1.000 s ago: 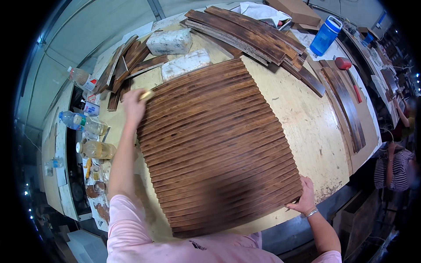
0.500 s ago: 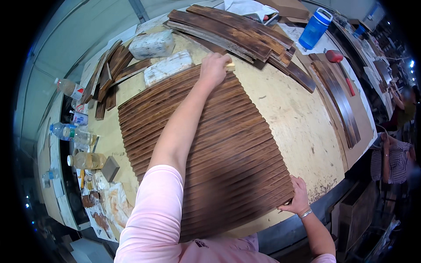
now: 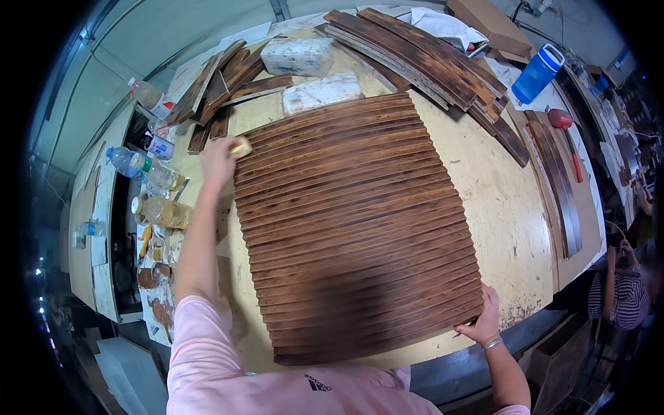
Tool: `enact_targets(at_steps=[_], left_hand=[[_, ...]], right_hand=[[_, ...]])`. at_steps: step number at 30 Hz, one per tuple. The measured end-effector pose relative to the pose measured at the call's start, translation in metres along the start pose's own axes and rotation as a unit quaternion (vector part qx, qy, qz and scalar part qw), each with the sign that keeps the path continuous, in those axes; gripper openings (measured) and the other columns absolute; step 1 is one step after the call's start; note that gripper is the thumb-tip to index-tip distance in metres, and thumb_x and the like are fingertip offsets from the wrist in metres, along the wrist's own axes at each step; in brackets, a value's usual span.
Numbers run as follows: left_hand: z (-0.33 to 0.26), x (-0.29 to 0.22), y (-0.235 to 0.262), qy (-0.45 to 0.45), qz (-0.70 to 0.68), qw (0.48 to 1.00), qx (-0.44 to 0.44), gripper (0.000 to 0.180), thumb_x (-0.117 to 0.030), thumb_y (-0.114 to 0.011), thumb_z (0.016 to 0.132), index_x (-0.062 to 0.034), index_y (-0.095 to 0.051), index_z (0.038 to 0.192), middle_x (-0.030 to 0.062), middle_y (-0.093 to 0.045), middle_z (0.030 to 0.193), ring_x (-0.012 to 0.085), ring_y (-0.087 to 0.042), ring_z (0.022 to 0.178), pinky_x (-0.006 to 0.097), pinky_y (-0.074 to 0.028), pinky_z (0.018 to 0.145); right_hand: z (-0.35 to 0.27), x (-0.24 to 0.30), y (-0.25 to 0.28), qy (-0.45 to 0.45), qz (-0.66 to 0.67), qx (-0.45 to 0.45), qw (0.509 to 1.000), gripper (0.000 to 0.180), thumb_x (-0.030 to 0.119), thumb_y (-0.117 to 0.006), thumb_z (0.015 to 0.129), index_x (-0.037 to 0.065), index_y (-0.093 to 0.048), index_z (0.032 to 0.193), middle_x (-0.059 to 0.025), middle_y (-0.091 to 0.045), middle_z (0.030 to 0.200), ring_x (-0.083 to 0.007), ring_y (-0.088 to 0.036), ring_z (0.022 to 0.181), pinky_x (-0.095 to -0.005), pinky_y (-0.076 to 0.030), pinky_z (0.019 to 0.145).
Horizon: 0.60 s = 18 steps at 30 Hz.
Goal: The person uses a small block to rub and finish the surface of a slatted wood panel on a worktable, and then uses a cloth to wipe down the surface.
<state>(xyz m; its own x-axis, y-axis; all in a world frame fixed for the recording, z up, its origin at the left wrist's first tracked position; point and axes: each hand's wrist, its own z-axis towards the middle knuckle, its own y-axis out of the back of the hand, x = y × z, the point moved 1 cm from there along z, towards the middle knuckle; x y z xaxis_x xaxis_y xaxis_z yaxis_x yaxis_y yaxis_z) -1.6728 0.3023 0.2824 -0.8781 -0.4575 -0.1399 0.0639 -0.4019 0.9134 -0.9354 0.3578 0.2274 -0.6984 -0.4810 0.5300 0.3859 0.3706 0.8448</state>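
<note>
A dark brown ribbed wooden panel (image 3: 366, 207) lies flat on the worktable, its ridges running from side to side. At its far left corner, my left hand (image 3: 218, 163) is closed round a small pale yellow sponge-like block (image 3: 241, 147), close against the panel's left edge. My right hand (image 3: 483, 319) grips the near right corner, fingers along the right side and thumb at the near edge. A blurred dark patch shades the panel's near middle.
Stained boards (image 3: 415, 59) are piled at the back, near two white-wrapped blocks (image 3: 297, 57). Bottles (image 3: 162, 211) line the left side. A blue jug (image 3: 537, 74), a red-headed mallet (image 3: 560, 119) and long strips (image 3: 553, 180) lie rightward. Another person (image 3: 619, 297) is at far right.
My left hand has moved left with the yellow block, from the panel's far right corner to its far left corner. My right hand keeps its hold. The whole view has shifted somewhat.
</note>
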Motion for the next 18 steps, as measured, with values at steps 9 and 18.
enact_targets(at_steps=[9, 18], left_hand=[[0.010, -0.073, -0.015, -0.055, -0.208, 0.976, -0.031, 0.027, -0.004, -0.075, 0.079, -0.0110, -0.074, 0.105, 0.0112, -0.074, 0.107, 0.0342, -0.065, 0.104, 0.043, -0.049, 0.097], [0.067, -0.316, -0.092, -0.140, -0.249, 0.958, 0.024, 0.022, -0.009, -0.074, 0.084, -0.0139, -0.073, 0.106, 0.0056, -0.069, 0.113, 0.0287, -0.057, 0.113, 0.040, -0.045, 0.103]], right_hand=[[0.002, 0.002, 0.001, -0.007, 0.022, -0.007, 1.000, 0.119, 0.062, -0.089, 0.047, 0.002, -0.050, 0.142, -0.0186, -0.058, 0.136, -0.0427, -0.048, 0.129, -0.0559, -0.030, 0.118], [-0.001, -0.003, 0.000, 0.016, 0.001, 0.002, 1.000, 0.123, 0.067, -0.088, 0.047, 0.001, -0.049, 0.143, -0.0200, -0.058, 0.136, -0.0405, -0.050, 0.129, -0.0551, -0.031, 0.118]])
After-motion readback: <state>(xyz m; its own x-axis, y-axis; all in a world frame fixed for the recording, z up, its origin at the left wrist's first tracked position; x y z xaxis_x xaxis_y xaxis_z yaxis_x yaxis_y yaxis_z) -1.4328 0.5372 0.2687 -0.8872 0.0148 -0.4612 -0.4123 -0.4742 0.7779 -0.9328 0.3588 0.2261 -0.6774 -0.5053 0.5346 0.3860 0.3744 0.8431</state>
